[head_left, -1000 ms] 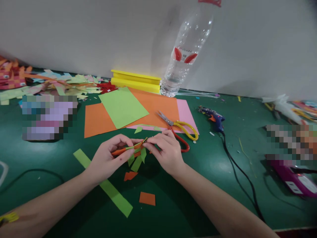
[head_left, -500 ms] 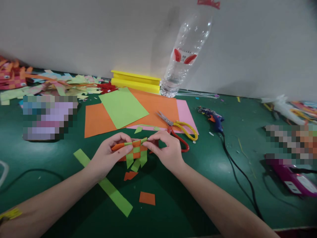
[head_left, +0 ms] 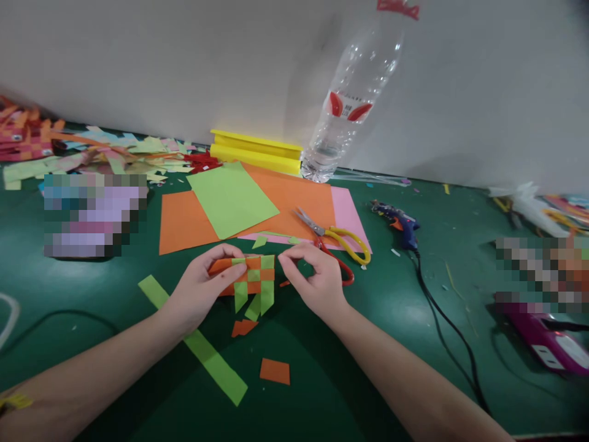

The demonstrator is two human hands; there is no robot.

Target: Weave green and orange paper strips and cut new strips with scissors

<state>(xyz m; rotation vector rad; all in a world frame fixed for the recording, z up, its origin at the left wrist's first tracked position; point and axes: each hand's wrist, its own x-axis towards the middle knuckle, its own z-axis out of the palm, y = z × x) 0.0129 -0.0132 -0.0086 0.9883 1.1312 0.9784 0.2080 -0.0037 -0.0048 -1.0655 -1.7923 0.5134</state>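
A small mat woven of orange and green paper strips is held up just above the green table. My left hand grips its left side, thumb on top and fingers behind. My right hand hovers just right of the mat with thumb and forefinger pinched together; nothing shows between them. Loose green strip ends hang down from the weave.
A long green strip and orange scraps lie below the hands. Behind are orange, green and pink sheets, scissors, a clear bottle, a yellow folded stack, a blue glue gun with cable, and paper scraps at far left.
The woven piece has been tilted from edge-on to face up. My right hand has let go of its right edge and drawn slightly away.
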